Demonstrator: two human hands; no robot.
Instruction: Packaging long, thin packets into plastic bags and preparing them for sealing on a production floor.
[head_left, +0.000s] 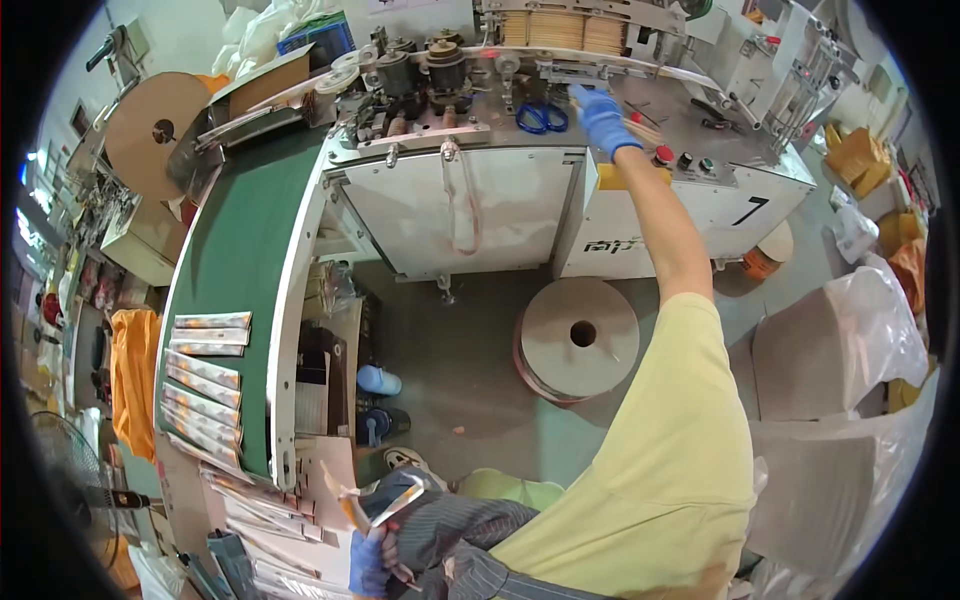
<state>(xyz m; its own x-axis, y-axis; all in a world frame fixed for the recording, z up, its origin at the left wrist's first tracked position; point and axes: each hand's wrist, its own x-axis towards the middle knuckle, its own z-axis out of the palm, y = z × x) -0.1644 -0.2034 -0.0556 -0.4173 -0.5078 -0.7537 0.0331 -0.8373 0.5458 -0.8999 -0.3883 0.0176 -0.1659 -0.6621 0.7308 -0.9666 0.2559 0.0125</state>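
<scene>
At the lower edge, my left hand (pixel 369 562), in a blue glove, is closed around slim paper packets (pixel 358 508) with orange and white print. Their ends fan out above the fingers, and one looks folded or torn. My right arm reaches far forward over the machine's metal top (pixel 640 92). The blue-gloved right hand (pixel 603 122) has its fingers stretched toward a metal rail (pixel 572 74) below the stack of thin sticks (pixel 565 34). Whether the fingertips touch the rail cannot be made out. Blue-handled scissors (pixel 541 118) lie just left of that hand.
A green conveyor belt (pixel 248 220) on the left carries several flat packets (pixel 203 385); more packets (pixel 265 510) lie at its near end. A big paper roll (pixel 578 340) stands on the floor. Control buttons (pixel 685 160) sit below my right wrist. Plastic-covered boxes (pixel 815 340) stand right.
</scene>
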